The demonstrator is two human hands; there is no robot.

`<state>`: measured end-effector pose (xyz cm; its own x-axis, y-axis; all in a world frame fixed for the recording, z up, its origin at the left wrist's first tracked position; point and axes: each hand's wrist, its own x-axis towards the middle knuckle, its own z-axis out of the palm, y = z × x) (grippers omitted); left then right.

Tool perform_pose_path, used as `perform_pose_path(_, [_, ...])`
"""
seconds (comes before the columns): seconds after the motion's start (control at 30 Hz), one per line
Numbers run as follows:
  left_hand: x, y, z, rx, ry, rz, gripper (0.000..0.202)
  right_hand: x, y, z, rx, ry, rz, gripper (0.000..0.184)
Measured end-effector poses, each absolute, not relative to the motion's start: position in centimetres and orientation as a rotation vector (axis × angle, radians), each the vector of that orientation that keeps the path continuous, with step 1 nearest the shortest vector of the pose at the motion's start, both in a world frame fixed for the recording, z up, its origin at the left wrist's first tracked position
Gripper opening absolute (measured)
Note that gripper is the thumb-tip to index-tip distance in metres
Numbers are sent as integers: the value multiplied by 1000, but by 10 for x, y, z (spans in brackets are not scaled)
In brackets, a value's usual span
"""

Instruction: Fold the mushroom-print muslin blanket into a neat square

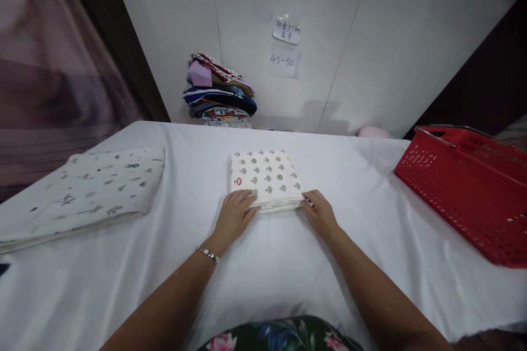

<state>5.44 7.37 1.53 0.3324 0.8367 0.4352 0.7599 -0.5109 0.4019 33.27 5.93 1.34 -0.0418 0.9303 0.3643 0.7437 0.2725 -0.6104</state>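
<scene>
A white cloth [267, 176] printed with grey, green and red mushrooms lies folded into a thick square in the middle of the table. My left hand [235, 214] grips its near left corner, fingers on top and thumb along the folded front edge. At the near right corner, my right hand [320, 213] is closed on the layers, with the fingertips partly tucked at the edge. A larger folded white cloth [102, 186] with a sparse plant-like print rests on the left side, touched by neither hand.
White fabric covers the table [263, 263]. A red perforated basket [465, 192] with metal handles stands at the right. Beyond the far edge, a pile of folded fabrics [220, 90] rises against the wall, below and left of paper signs [286, 46]. A curtain [53, 66] hangs at left.
</scene>
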Motion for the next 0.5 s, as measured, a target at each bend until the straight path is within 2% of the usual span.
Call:
perform_pose_path(0.13, [54, 73, 16, 2455, 1495, 896, 33, 331, 58, 16, -1603, -1847, 202, 22])
perform_pose_path(0.33, [52, 72, 17, 2465, 1475, 880, 33, 333, 57, 14, -1633, -1884, 248, 18])
perform_pose_path(0.5, [50, 71, 14, 2513, 1455, 896, 32, 332, 58, 19, -1556, -1899, 192, 24])
